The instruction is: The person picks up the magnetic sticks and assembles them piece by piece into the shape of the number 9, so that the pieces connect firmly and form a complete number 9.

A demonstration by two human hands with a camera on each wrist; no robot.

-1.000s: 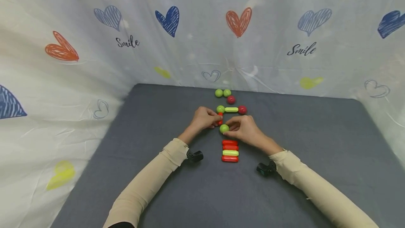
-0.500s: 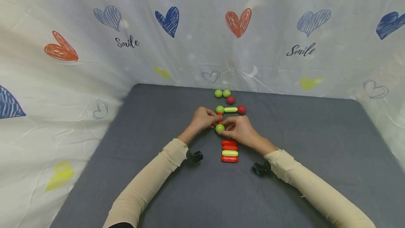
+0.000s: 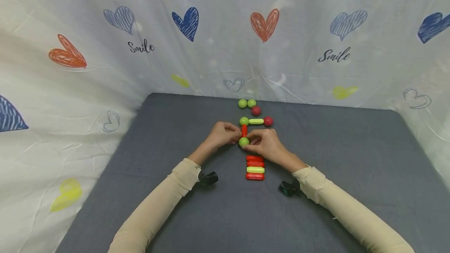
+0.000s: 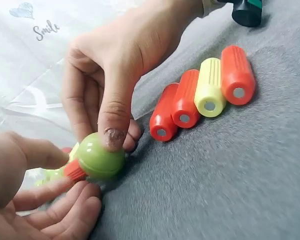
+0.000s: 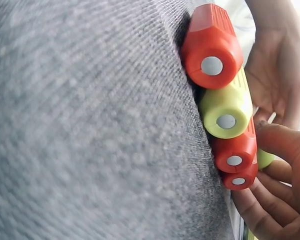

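Observation:
My right hand (image 3: 266,142) pinches a green ball (image 4: 101,156) at the near end of a red magnetic rod (image 3: 244,130). The rod's far end meets another green ball (image 3: 244,121), from which a yellow-green rod (image 3: 256,121) runs right to a red ball (image 3: 268,121). Beside the red rod, my left hand (image 3: 220,136) has its fingertips close to the rod's left side; whether they touch it is unclear. In the left wrist view, the thumb of the right hand lies over the held ball, and left fingers partly hide the red rod (image 4: 75,171).
Nearer the person lies a row of loose rods, several red (image 3: 255,176) and one yellow-green (image 3: 255,170), with round metal ends. Behind the joined pieces sit two green balls (image 3: 247,103) and a red ball (image 3: 256,110). A printed curtain (image 3: 211,61) borders the grey table (image 3: 316,147).
The right hand has brought its green ball left against the red rod's near end. The left hand has since drawn back slightly left, uncovering more of the rod.

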